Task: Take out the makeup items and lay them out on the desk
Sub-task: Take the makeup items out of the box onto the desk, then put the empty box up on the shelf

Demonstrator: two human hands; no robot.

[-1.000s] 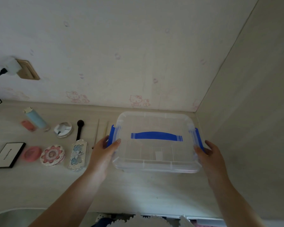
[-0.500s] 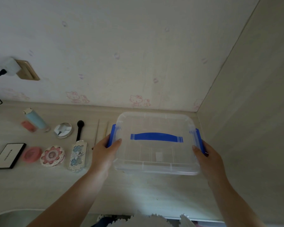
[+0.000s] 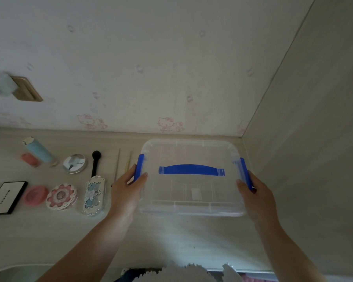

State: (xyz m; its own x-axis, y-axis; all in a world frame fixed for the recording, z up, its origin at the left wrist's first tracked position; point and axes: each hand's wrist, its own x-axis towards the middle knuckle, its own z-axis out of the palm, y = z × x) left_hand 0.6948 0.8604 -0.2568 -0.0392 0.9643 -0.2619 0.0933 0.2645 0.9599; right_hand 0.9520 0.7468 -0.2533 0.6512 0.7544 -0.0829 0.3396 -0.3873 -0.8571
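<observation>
Both hands grasp the clear storage box (image 3: 192, 180) by its sides: the left hand (image 3: 125, 191) curls round the blue latch (image 3: 139, 166) on its side, thumb on the lid, and the right hand (image 3: 256, 197) wraps the opposite latch (image 3: 245, 173). The lid is on, its blue handle (image 3: 191, 169) midway between the two grips, and the box looks empty. The makeup items already lie on the desk (image 3: 49, 237) outboard of the left grip: a blue tube (image 3: 40, 151), round compact (image 3: 74, 163), black brush (image 3: 95, 162), flower compact (image 3: 61, 197) and ornate case (image 3: 94, 195). The unpacking seems done; next, probably, the box gets set aside without sweeping into that nearest case.
</observation>
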